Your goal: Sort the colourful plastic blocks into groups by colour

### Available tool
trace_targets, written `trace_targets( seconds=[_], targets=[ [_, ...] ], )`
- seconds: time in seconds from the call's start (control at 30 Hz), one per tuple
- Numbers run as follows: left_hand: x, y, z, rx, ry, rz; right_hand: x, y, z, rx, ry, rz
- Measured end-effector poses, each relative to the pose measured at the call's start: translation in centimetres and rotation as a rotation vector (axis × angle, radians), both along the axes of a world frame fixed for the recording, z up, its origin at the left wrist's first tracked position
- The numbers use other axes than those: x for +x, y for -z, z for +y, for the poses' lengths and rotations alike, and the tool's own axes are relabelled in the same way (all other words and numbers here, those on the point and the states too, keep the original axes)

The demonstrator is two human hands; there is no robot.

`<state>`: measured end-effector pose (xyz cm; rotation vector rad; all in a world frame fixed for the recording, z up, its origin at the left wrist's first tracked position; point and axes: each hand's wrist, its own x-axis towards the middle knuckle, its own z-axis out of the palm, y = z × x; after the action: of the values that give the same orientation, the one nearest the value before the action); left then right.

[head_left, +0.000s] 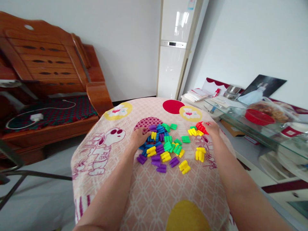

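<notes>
Small ribbed plastic building blocks lie in a loose pile on a cloth-covered round table (154,199). My left hand (139,138) is at the pile's left side, its fingers curled and closed at a yellow block (153,136) above blue blocks (161,129). Over on the right, my right hand (212,129) has its fingertips closed on a red block (201,127) in a small red cluster. Yellow blocks (192,132) touch that cluster. Between my hands are green blocks (168,146) and, nearer me, purple blocks (156,162). My fingers partly hide what they touch.
A glass-topped cabinet (231,112) at right bears papers, a red bowl (260,117) and a photo (262,88). A wooden bench (48,67) with a white cable stands left. A tall white air conditioner (172,70) is behind the table. Metal tubing (36,173) sits lower left.
</notes>
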<state>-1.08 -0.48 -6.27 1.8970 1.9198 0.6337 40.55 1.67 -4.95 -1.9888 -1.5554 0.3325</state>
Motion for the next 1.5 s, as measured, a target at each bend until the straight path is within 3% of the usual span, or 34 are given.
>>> trace_targets(
  seconds=[0.07,0.13,0.27,0.37,0.47,0.57,0.67,0.7,0.77,0.87,0.93,1.0,1.1,1.2,1.27,1.37,1.5],
  targets=[
    [1.0,0.1,0.1,0.020,0.065,-0.092,-2.0,0.4,0.5,0.004,0.059,0.071],
    [1.7,0.4,0.2,0.049,0.124,-0.193,-4.5,0.1,0.8,-0.027,0.017,0.163],
    [1.5,1.2,0.5,0.045,0.235,-0.411,-9.9,-1.3,0.4,-0.205,-0.364,0.472],
    [0.6,1.7,0.6,0.012,0.271,-0.592,-13.1,-2.4,0.0,-0.184,-0.592,0.556],
    [-0.4,2.3,0.9,0.032,0.217,-0.626,-13.4,-3.2,0.2,-0.066,-0.503,0.499],
    [-1.1,2.6,1.2,0.075,0.101,-0.536,-10.4,-3.8,0.3,0.043,-0.147,0.224],
    [-1.2,2.3,1.3,0.103,0.031,-0.423,-6.4,-3.7,-0.5,-0.068,0.149,-0.214],
    [-1.1,2.1,1.4,0.110,0.021,-0.386,-5.5,-3.4,-1.1,-0.146,0.170,-0.302],
    [-1.0,1.8,1.4,0.119,0.013,-0.321,-5.0,-2.7,-2.7,-0.307,0.129,-0.392],
    [-0.6,1.5,1.5,0.121,0.037,-0.268,-7.4,-1.6,-5.3,-0.346,-0.058,-0.402],
    [-0.4,1.7,1.7,0.123,0.070,-0.260,-10.0,-1.2,-6.5,-0.314,-0.210,-0.232],
    [-0.2,1.9,1.8,0.127,0.096,-0.256,-12.0,-1.2,-6.8,-0.300,-0.345,0.071],
    [-0.1,2.3,1.9,0.137,0.128,-0.264,-12.5,-1.6,-5.0,-0.150,-0.306,0.302],
    [0.0,2.4,1.8,0.141,0.132,-0.276,-10.3,-1.7,-0.9,0.076,-0.007,0.080],
    [0.2,2.2,1.8,0.140,0.119,-0.260,-8.6,-1.4,1.9,0.043,0.113,-0.095],
    [0.4,2.1,1.7,0.142,0.104,-0.232,-7.8,-0.5,5.2,-0.079,0.122,-0.216],
    [0.5,2.0,1.6,0.135,0.109,-0.239,-10.8,0.2,8.0,-0.140,-0.024,-0.335]
  ],
)
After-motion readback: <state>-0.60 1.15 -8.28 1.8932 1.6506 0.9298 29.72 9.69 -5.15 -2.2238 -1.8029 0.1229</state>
